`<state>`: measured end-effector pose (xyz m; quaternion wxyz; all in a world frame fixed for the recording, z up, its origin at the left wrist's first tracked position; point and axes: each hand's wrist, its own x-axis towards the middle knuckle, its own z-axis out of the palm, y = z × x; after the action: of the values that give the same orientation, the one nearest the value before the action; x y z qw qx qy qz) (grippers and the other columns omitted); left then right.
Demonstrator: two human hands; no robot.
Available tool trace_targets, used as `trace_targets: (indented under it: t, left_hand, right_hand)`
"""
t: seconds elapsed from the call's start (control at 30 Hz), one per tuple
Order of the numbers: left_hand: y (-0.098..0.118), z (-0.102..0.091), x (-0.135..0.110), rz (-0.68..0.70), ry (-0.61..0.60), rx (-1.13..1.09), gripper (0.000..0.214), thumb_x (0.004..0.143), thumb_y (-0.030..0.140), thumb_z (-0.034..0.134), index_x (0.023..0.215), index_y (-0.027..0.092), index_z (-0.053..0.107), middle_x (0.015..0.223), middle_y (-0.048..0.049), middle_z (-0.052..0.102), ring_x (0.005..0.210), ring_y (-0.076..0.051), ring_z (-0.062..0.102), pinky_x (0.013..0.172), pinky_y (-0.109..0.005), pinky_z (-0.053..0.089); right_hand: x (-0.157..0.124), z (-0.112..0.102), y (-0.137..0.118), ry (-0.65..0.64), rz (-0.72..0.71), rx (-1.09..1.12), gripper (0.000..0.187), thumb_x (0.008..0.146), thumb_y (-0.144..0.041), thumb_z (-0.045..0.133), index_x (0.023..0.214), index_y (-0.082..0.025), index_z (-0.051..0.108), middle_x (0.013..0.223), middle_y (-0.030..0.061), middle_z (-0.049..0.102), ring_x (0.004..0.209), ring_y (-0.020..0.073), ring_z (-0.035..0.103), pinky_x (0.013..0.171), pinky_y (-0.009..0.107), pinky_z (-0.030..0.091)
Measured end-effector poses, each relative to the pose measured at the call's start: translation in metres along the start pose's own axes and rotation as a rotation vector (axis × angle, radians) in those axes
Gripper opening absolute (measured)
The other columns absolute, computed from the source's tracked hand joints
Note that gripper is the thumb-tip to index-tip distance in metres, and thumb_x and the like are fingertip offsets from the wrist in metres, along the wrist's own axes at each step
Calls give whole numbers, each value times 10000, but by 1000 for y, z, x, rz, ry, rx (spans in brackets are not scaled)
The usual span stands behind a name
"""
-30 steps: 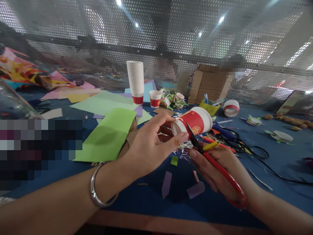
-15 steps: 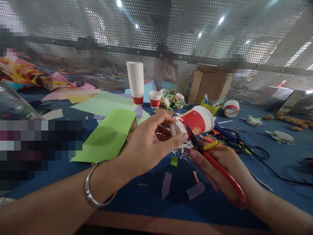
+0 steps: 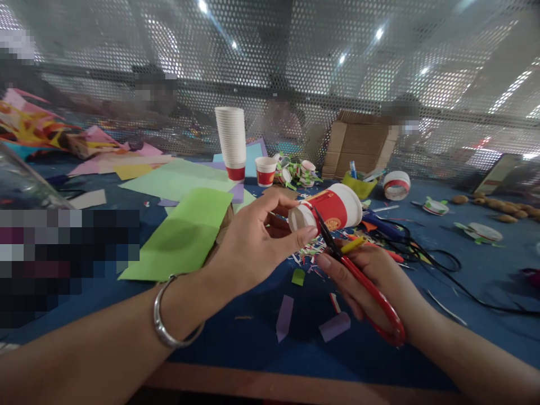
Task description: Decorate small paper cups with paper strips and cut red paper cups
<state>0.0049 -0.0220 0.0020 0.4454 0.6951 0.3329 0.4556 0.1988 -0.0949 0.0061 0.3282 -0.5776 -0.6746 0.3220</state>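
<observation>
A red and white paper cup (image 3: 331,208) lies on its side in the air, its base end gripped by my left hand (image 3: 257,242), thumb in front and fingers behind. My right hand (image 3: 371,275) is wrapped round red-handled scissors (image 3: 373,298). Their dark blades rest against the cup's red side near its base. A small yellow stick-like thing (image 3: 353,244) also pokes out of my right hand; its kind I cannot make out. Below the hands lie purple paper pieces (image 3: 285,318), a green scrap (image 3: 297,277) and many thin paper shreds.
Behind stand a tall stack of paper cups (image 3: 232,140), a single cup (image 3: 265,171) and paper turtle-like crafts (image 3: 306,173). Green paper (image 3: 181,236) lies left. A blue glue gun (image 3: 382,225) with a black cord lies right. Farther back are a cardboard box (image 3: 358,143) and a perforated metal screen (image 3: 270,56).
The whole view has shifted slightly. My right hand and the scissors have tilted a little, the handles swinging left; the blades stay at the cup. My left hand keeps its hold.
</observation>
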Motion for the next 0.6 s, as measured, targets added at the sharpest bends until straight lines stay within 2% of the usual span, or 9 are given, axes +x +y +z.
trace_targets:
  t: [0.13, 0.3, 0.43, 0.53, 0.6]
  left_hand:
    - [-3, 4, -3, 19, 22, 34, 381, 800, 428, 844, 1046, 212, 649, 968, -64, 754, 839, -196, 707, 693, -312, 586]
    - [-6, 7, -6, 62, 41, 84, 378, 823, 446, 824, 1081, 218, 667, 988, -72, 758, 874, -204, 710, 706, -314, 581]
    - [-5, 6, -6, 51, 19, 101, 382, 821, 443, 825, 1085, 214, 670, 990, -74, 757, 849, -200, 705, 712, -323, 584]
    - [-2, 5, -6, 32, 7, 71, 379, 809, 425, 837, 1072, 209, 671, 986, -73, 757, 838, -197, 708, 719, -323, 591]
    - [-1, 5, -6, 31, 2, 39, 378, 801, 407, 846, 1068, 209, 667, 989, -69, 756, 841, -195, 712, 732, -323, 597]
  right_hand:
    - [0, 2, 7, -7, 22, -2, 587, 924, -639, 628, 517, -241, 485, 357, -41, 482, 324, 108, 451, 372, 242, 355]
    - [1, 4, 15, -10, 31, 13, 592, 886, -673, 646, 516, -248, 465, 363, -37, 481, 312, 111, 439, 354, 252, 340]
    - [-2, 3, 9, 5, 30, -19, 621, 920, -675, 602, 493, -252, 448, 365, -32, 469, 344, 122, 476, 402, 257, 395]
    - [-5, 0, 2, 22, 46, -63, 624, 948, -651, 584, 491, -248, 451, 364, -32, 450, 357, 120, 455, 407, 260, 383]
    - [-5, -1, 0, 50, 26, -69, 589, 939, -641, 606, 522, -244, 483, 403, -19, 493, 414, 137, 510, 407, 255, 377]
